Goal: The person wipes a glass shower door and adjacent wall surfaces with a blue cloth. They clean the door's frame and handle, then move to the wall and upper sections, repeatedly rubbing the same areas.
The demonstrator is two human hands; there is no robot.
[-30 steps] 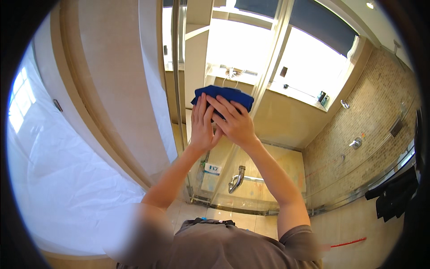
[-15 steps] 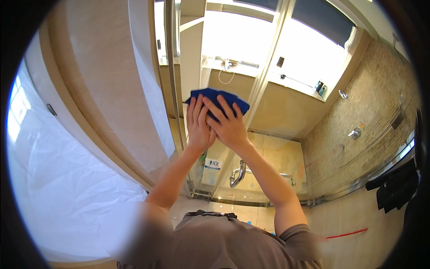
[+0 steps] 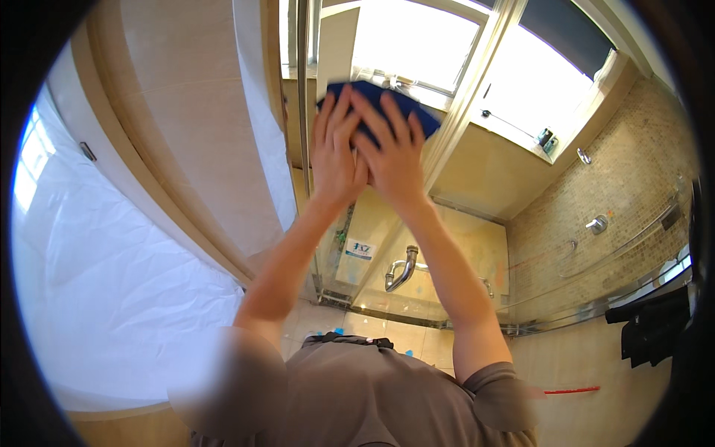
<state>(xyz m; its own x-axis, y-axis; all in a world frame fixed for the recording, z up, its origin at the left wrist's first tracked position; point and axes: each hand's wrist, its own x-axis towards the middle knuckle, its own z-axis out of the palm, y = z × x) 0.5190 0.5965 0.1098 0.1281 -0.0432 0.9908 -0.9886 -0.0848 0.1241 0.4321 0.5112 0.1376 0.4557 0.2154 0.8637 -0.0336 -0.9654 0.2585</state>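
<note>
Both arms reach up and forward, holding a folded dark blue cloth [image 3: 372, 104] in front of the glass shower panel. My left hand [image 3: 335, 153] lies over the cloth's left part, its fingers stretched upward. Beside it, my right hand [image 3: 395, 149] keeps its spread fingers on the middle and right part. The hands meet at the thumbs, where they overlap. The cloth's pointed right corner sticks out past my right fingers. Contact between cloth and glass cannot be made out for certain. A chrome handle [image 3: 402, 270] curves below the hands, between my forearms.
A metal-framed post [image 3: 477, 82] rises to the right of the cloth, with bright windows behind it. Bottles [image 3: 547, 140] stand on the sill. White sheeting [image 3: 126, 298] covers the left side. Dark clothing [image 3: 655, 328] hangs at the right; a shower valve [image 3: 597, 223] is on the tiled wall.
My hands and the blue cloth have moved up in the picture and slightly right, with the arms stretched further. The whole view has also shifted a little.
</note>
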